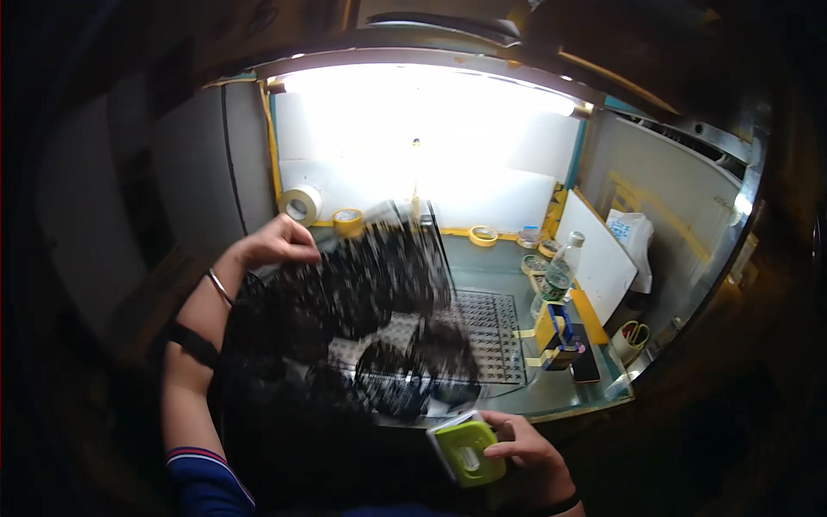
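Observation:
My left hand (pixel 280 241) is closed, fingers curled down, at the upper left edge of a dark, glossy, see-through sheet (pixel 366 276). It seems to pinch that edge, though its fingertips are hard to make out. The sheet is smeared by motion and streaked with pale reflections, tilted over the glass-topped table (pixel 551 405). Low at the right, my right hand (pixel 521 444) grips a small green-and-white plastic object (pixel 469 452), thumb on its green face. Its exact kind does not show. Behind the sheet lies a panel with rows of small dark marks (pixel 491 332).
A tape dispenser (pixel 556 332), a clear bottle (pixel 564 267) and a dark phone-like slab (pixel 586 358) stand or lie at the right. Tape rolls (pixel 347 222) line the back below a bright lamp (pixel 422 95). A cup with scissors (pixel 633 336) is beyond the right edge.

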{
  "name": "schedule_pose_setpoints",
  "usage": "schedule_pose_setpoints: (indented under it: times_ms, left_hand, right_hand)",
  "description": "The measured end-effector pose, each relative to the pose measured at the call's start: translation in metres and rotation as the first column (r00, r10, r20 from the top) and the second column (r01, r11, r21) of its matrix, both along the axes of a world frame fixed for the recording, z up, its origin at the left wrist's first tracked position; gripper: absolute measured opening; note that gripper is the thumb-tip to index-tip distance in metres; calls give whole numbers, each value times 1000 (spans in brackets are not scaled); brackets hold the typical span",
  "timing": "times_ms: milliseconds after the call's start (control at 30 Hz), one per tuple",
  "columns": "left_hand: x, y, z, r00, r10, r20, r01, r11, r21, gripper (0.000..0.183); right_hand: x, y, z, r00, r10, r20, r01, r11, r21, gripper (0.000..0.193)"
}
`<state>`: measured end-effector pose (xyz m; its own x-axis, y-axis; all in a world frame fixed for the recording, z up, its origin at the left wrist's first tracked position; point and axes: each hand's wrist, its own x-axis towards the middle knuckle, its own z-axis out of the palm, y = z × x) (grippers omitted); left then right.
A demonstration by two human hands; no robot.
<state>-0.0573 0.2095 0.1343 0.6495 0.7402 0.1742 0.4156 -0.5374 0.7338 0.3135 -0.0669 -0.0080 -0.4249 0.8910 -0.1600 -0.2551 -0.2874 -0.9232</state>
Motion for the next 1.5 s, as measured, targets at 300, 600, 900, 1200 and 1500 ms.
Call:
schedule_pose_setpoints:
  times_ms: [300,600,900,1200,1500]
  left_hand:
    - [-119,-81,-16,460,558,691,-454,817,-357,14]
    - [-108,-182,-168,-27,751,660,-435,586,-684,13]
    - [-129,-223,-195,-333,620,710,-461,550,-696,11]
    - [-99,-254,-203,-272,833,482,-439,338,-833,12]
    - [-88,-263,-201,-226,837,498,-435,371,-821,12]
  right_hand:
    - [-2,-13,14,971,-39,-234,5,989,-147,75]
    - [-1,-14,-40,985,150,-84,-164,964,-210,79]
    - [-26,-28,-60,980,-67,-186,40,989,-144,84]
    - [2,2,-61,673,-327,-664,238,945,-224,81]
    - [-12,-45,-27,774,-619,-131,575,775,-263,93]
